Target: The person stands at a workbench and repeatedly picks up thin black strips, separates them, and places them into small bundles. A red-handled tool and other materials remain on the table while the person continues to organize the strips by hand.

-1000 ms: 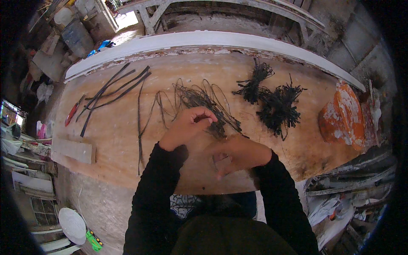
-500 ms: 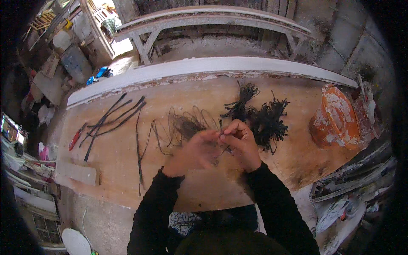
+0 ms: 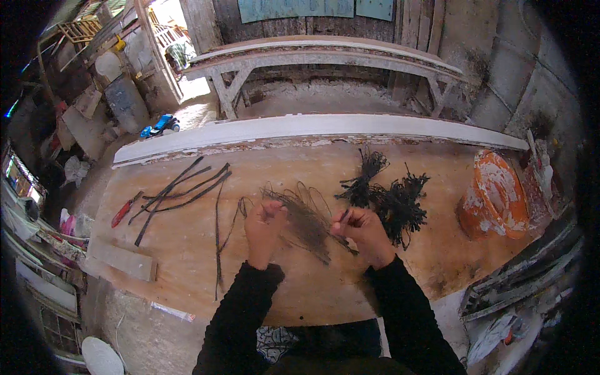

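Observation:
Over the wooden board my left hand (image 3: 265,231) has its fingers curled together, at the left edge of a loose tangle of thin dark thread (image 3: 306,228). Whether a strand runs between those fingertips is too fine to make out. My right hand (image 3: 367,236) pinches a short black strip (image 3: 344,216) between thumb and fingers, on the tangle's other side. Just beyond that hand lie two bushy bundles of short black strips, a smaller bundle (image 3: 364,178) and a larger bundle (image 3: 403,209). One long thin black strip (image 3: 217,250) lies left of my left hand.
Several black strips (image 3: 178,187) cross each other at the left, beside a red-handled cutter (image 3: 124,212). A flat wooden block (image 3: 128,261) rests near the left edge. An orange plaster-stained bucket (image 3: 494,197) lies tipped at the right. A long white beam (image 3: 312,128) borders the far side.
My hands have moved apart, the left one going left and the right one slightly right. The thread tangle now stretches between them, and the head view has tilted up.

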`<move>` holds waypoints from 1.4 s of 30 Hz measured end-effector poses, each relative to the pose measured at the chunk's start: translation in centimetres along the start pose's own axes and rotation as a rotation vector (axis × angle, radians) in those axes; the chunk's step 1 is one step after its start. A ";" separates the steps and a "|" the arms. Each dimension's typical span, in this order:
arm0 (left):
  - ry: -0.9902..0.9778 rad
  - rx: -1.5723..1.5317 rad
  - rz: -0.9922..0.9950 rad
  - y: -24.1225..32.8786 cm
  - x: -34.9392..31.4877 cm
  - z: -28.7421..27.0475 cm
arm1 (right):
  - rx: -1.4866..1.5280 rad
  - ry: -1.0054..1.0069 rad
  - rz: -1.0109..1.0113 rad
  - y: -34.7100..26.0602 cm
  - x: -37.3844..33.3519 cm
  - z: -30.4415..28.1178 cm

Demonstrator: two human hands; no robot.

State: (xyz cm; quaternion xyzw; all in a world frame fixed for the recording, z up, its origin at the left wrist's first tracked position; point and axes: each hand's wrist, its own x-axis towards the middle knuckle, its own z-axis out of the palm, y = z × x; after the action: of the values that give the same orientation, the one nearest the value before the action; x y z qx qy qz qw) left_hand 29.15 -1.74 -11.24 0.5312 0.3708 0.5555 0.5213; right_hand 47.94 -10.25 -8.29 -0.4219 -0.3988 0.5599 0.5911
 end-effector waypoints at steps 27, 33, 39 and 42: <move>-0.829 0.051 -0.060 0.4 -2.1 1.2 | -0.900 0.472 -0.483 0.3 2.0 -2.6; -0.163 0.248 0.099 -0.4 0.7 -1.4 | -0.603 0.028 -0.365 0.1 1.3 -2.1; 0.015 0.203 0.028 -1.4 1.0 -1.1 | -0.231 -0.510 0.007 -1.2 -1.1 2.6; -0.033 0.227 0.021 -0.7 0.7 -0.8 | -0.220 -0.512 -0.090 0.1 -0.6 1.5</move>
State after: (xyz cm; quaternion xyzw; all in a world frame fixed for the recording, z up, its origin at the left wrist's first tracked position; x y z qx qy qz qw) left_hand 28.59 -0.83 -11.93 0.5998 0.4169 0.5067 0.4580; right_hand 46.48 -10.75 -7.86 -0.3101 -0.6119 0.5749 0.4461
